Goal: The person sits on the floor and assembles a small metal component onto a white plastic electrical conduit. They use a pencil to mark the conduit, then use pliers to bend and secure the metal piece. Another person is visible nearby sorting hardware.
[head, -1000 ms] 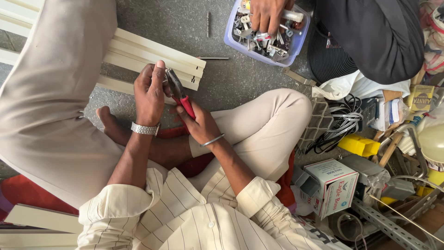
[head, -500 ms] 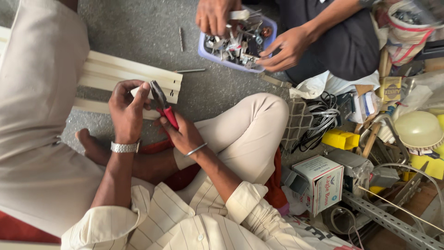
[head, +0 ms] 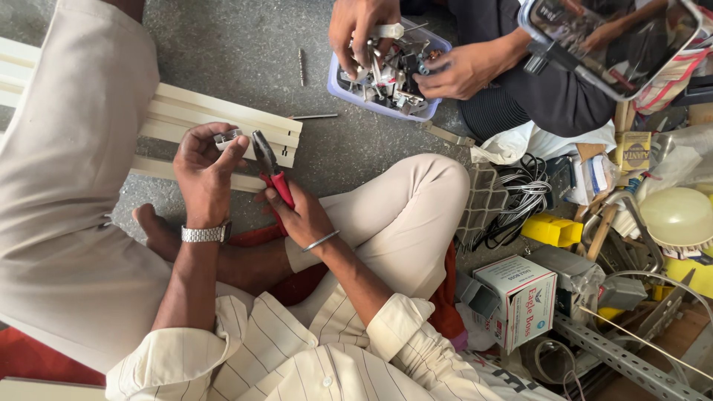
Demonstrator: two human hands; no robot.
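Bare grey speckled floor is left open above the long cream plastic channel strips; clutter is crowded at the right. Red-handled metal pliers, dark jaws pointed upward, are gripped by closed fingers of the right hand. A small round silvery metal fitting is pinched between fingertips of the left hand. A lavender plastic tub of metal parts is handled by another person's hands.

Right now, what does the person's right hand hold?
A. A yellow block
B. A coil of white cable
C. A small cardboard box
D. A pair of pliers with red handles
D: the right hand grips the red handles of the pliers, whose dark nose points toward the small metal part pinched in the left hand.
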